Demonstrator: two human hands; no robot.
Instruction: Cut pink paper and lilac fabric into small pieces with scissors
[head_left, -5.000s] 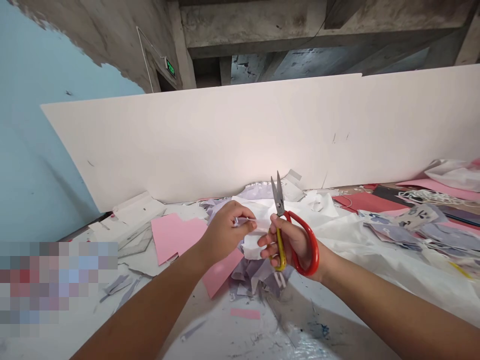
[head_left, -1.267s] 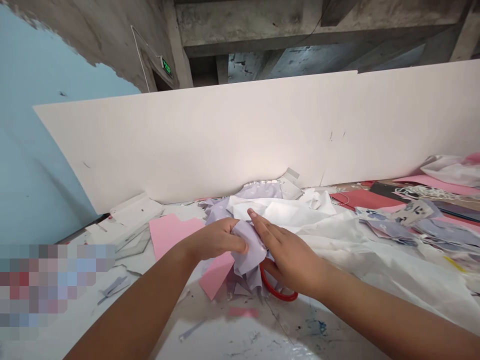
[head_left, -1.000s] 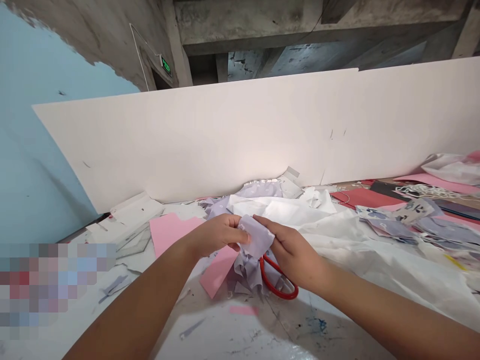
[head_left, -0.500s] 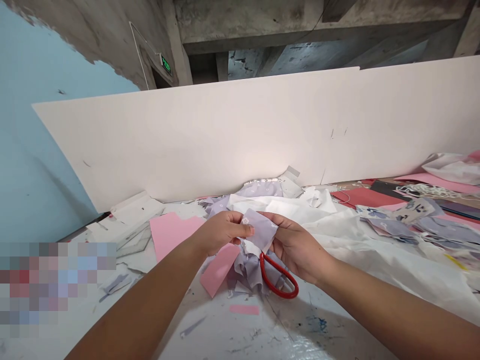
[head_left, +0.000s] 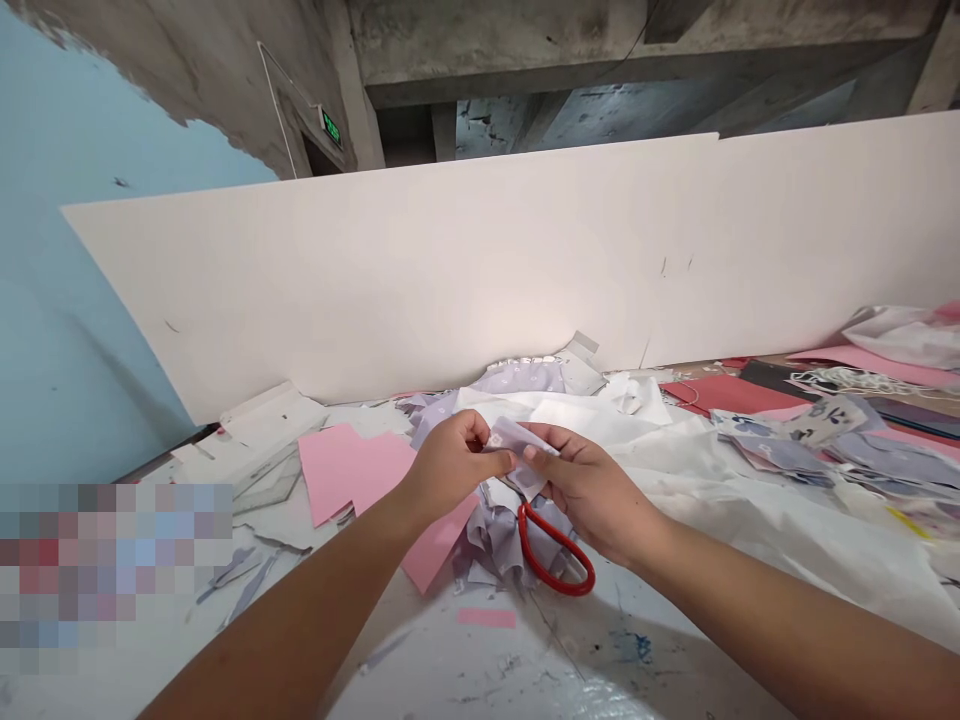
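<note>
Well, as found: a paint-flecked worktop [head_left: 450, 660] filled the lower frame, with a white board [head_left: 480, 260] standing along its back edge. At lower centre lay a heap of lilac fabric offcuts [head_left: 499, 540] beside a pink card sheet [head_left: 352, 470], and red-handled scissors [head_left: 553, 584] rested against the heap, out of hand. Above them, a small lilac fabric piece [head_left: 517, 440] was pinched between the thumb and fingers of the left hand [head_left: 454, 465] and the fingertips of the right hand [head_left: 592, 505]. No cut was under way.
</note>
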